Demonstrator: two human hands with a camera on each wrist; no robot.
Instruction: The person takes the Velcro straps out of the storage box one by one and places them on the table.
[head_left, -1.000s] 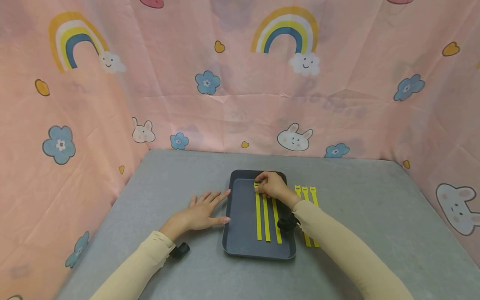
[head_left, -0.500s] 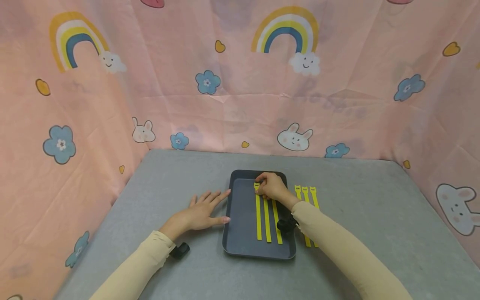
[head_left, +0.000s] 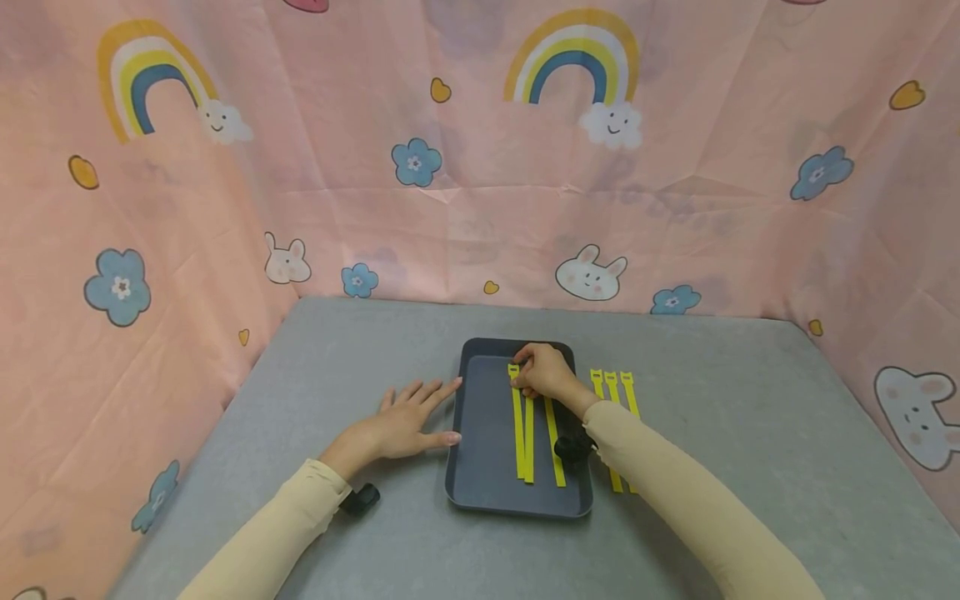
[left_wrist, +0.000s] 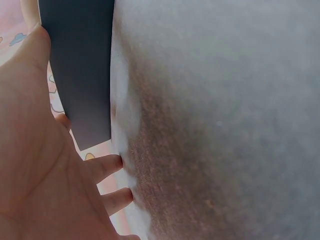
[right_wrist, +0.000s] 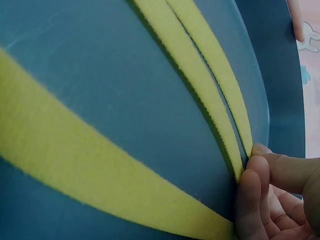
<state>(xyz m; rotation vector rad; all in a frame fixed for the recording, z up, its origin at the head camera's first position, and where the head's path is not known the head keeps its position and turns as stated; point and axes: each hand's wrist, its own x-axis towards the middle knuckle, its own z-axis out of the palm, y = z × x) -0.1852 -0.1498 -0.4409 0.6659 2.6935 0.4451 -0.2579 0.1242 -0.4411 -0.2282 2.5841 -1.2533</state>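
A dark grey tray [head_left: 480, 450] stands on the table with three yellow hook-and-loop cable ties lying lengthwise in it. Over the tray's far part, my right hand [head_left: 546, 372] pinches the head end of the middle tie [head_left: 529, 446]. Its thumb tip also touches the left tie [head_left: 519, 442], whose slotted head shows beside the fingers. The right tie [head_left: 556, 442] lies apart, its head hidden under the hand. In the right wrist view, a narrow gap separates two ties near the fingertips [right_wrist: 248, 192]. My left hand [head_left: 401, 429], fingers spread, touches the tray's left edge.
To the right of the tray, three more yellow ties [head_left: 612, 387] lie side by side on the grey table [head_left: 735, 433], partly covered by my right forearm. A pink patterned cloth [head_left: 480, 217] hangs behind and at both sides.
The middle tie has shifted left; its near end now lies close against the left tie, whose near end moved slightly right. The left hand has stayed against the tray.
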